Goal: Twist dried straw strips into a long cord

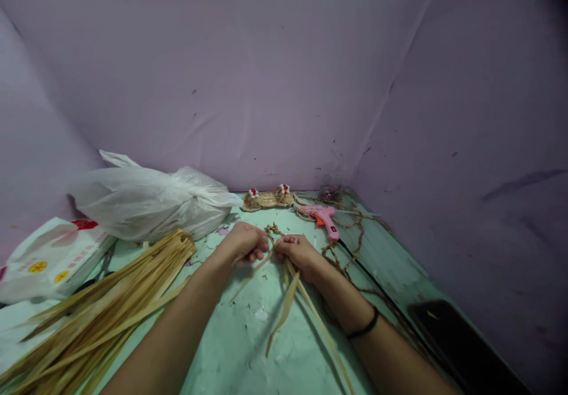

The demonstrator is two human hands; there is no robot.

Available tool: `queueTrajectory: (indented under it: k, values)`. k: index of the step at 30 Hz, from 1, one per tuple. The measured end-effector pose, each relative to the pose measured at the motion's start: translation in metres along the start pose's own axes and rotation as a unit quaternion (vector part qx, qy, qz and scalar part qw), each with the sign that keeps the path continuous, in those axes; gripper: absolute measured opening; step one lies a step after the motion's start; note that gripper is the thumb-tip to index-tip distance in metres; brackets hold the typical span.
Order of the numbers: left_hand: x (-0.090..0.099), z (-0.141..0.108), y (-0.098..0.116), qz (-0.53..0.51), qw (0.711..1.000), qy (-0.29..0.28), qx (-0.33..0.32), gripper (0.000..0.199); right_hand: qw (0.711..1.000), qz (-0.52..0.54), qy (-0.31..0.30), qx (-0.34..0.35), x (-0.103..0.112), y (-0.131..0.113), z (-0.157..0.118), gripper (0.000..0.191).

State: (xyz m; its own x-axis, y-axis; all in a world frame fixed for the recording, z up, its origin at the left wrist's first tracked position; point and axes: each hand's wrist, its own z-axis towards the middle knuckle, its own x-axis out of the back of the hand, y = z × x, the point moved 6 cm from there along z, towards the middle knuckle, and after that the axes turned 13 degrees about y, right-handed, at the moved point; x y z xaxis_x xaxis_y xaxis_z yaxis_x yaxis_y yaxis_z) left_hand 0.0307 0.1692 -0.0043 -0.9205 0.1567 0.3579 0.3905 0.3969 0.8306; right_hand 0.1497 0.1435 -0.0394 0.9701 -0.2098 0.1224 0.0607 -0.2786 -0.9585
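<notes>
My left hand (249,241) is closed, its fingers curled beside a thin dried-leaf strip (252,275) that slants down to the left. Whether its fingertips grip that strip is hidden. Close by on the right, my right hand (298,253) pinches several dried leaf strips (286,307), whose long loose ends hang down toward me over the table. A short length of twisted straw cord (274,229) comes out at the top, between the two hands. The wrist of my right arm wears a dark band.
At left lie a bundle of dried leaves (110,306), a knotted white plastic bag (155,203) and a printed bag (48,259). Behind my hands sits a woven straw piece with beaded flowers (266,200). A pink glue gun (326,217), its cable, rope (355,247) and a dark phone-like slab (461,342) are right.
</notes>
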Motion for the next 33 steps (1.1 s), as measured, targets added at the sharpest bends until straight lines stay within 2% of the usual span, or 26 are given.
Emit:
queueTrajectory:
  k: [3, 5, 12, 15, 20, 25, 28, 33]
  values:
    - [-0.022, 0.005, -0.013, -0.071, 0.99, -0.111, 0.041, 0.004, 0.999, 0.025, -0.026, 0.0, -0.001, 0.0, 0.001, 0.01]
    - [-0.028, 0.009, -0.019, -0.077, 0.986, -0.141, 0.047, 0.007, 0.999, 0.025, -0.041, 0.008, -0.001, 0.0, 0.003, 0.009]
    - [-0.022, 0.016, -0.022, 0.002, 0.995, -0.098, 0.018, 0.011, 0.988, -0.081, -0.051, 0.121, -0.001, -0.002, 0.013, 0.005]
    - [-0.02, 0.011, -0.019, 0.007, 0.998, -0.066, 0.01, 0.011, 0.984, -0.12, -0.024, 0.131, 0.0, -0.002, 0.014, 0.005]
    - [-0.019, 0.009, -0.016, 0.008, 0.999, -0.041, -0.016, 0.009, 0.988, -0.143, 0.017, 0.056, 0.005, -0.004, 0.009, 0.007]
    - [-0.017, 0.007, -0.013, 0.013, 0.999, -0.038, -0.024, 0.015, 0.996, -0.075, -0.018, -0.038, 0.008, -0.01, -0.001, 0.019]
    - [-0.017, 0.005, -0.012, 0.009, 0.999, -0.034, -0.027, 0.014, 0.996, -0.062, -0.044, -0.054, 0.007, -0.012, -0.004, 0.016]
    - [-0.018, 0.004, -0.011, 0.003, 0.999, -0.041, -0.033, 0.018, 0.995, -0.095, 0.006, -0.04, 0.01, -0.015, -0.004, 0.013]
